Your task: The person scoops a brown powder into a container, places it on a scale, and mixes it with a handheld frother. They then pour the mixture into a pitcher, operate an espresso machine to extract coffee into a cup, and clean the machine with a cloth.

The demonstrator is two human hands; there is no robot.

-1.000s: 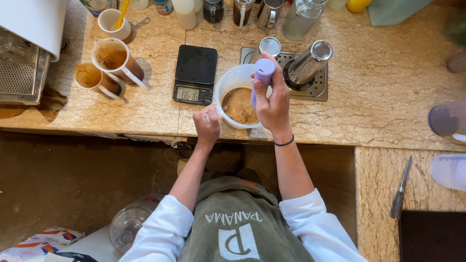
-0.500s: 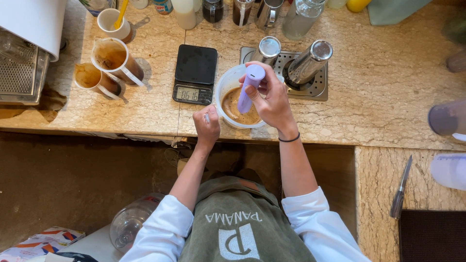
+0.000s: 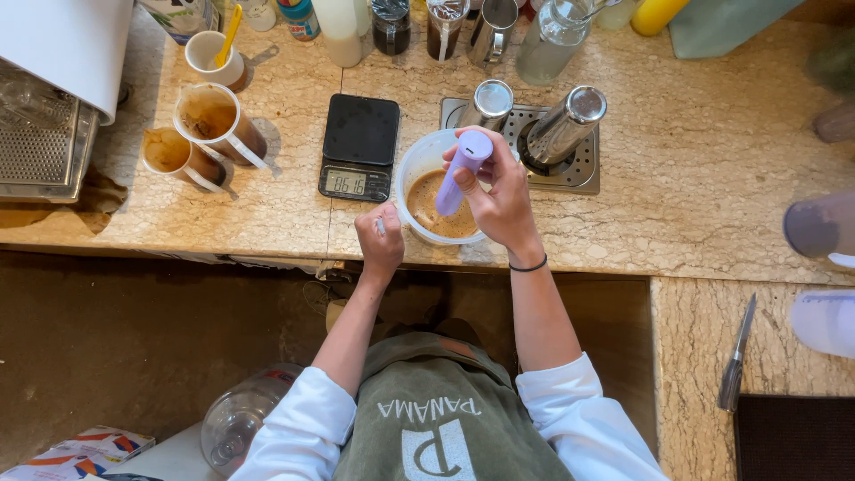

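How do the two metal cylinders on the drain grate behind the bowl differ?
The left metal cylinder stands nearly upright, showing mostly its round top; the right metal cylinder leans, showing its long side. The left one sits by the right hand; the right one stands apart. Both are shiny and rest on the drain grate.

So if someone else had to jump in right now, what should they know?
Right hand holds a purple stick-shaped tool, tip down in the brown liquid in the white bowl.
Left hand grips the bowl's near rim.
The bowl sits on the stone counter, between the black scale and the metal drip tray.
Two mugs with brown residue stand left of the scale.
Done: liquid is in the bowl.
Left: cannot tell how far the mixing is.
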